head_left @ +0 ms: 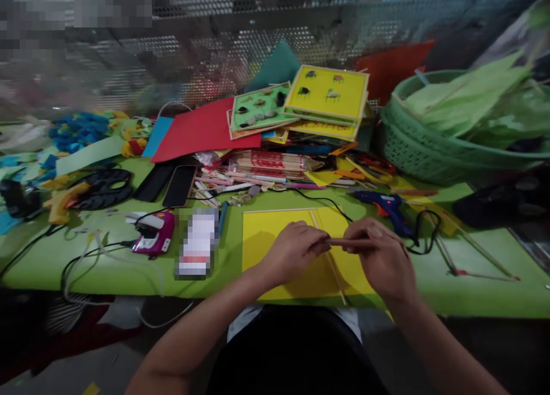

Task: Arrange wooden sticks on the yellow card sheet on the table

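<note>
A yellow sheet of card (275,234) lies flat on the green table (472,280) right in front of me. Thin wooden sticks (335,272) lie along its middle and top edge. My left hand (296,249) and my right hand (380,255) hover over the card, fingers pinched together. Between them they hold a short wooden stick (348,242) level, one hand at each end. A blue glue gun (387,207) with a black cord rests just behind my right hand.
Two phones (169,184), a pink stapler-like tool (157,234), a yellow glue gun (64,203) and packs of sticks (270,163) crowd the table's middle. Red paper (197,131), finished yellow and green boards (329,94) and a green basket (412,149) of green paper stand behind.
</note>
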The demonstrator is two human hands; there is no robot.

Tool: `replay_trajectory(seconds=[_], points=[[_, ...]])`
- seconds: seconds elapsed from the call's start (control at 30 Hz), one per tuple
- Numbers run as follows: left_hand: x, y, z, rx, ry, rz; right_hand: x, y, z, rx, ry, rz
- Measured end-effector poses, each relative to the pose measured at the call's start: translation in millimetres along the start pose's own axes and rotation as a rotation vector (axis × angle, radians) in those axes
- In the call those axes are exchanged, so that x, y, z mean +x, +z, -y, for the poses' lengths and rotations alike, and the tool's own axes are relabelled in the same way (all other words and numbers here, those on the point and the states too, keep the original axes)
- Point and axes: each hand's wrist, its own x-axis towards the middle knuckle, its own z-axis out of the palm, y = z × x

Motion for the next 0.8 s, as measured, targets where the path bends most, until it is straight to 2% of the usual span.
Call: replay_trajectory(seconds=[0.17, 0.3, 0.47, 0.57, 0.67, 0.73, 0.8], points=[[-11.0, -5.5, 0.1, 0.020, 0.017, -0.103, 6.8, 15.2, 2.6, 0.087, 0.003, 0.083], [-24.4, -12.2, 9.5, -0.026, -0.007, -0.158, 12.9, 31.5, 3.4, 0.078, 0.032, 0.188], [-36.9, -23.8, 21.6, -0.077, -0.039, -0.218, 21.3, 54.9, 2.7, 0.081, 0.050, 0.257], [-41.0, -31.5, 27.2, -0.144, -0.128, -0.240, 32.6, 66.9, 2.2, 0.073, 0.103, 0.279], [-47.3, -37.0, 34.5, -0.207, -0.283, -0.275, 56.3, 76.3, -1.2, -0.019, 0.181, 0.294], [-53.4, -39.0, 40.7, -0.227, -0.391, -0.361, 78.3, 81.8, -7.3, -0.046, 0.176, 0.251], [-59.4, -40.0, 46.8, -0.203, -0.471, -0.460, 101.6, 86.9, -16.5, -0.123, 0.166, 0.267]])
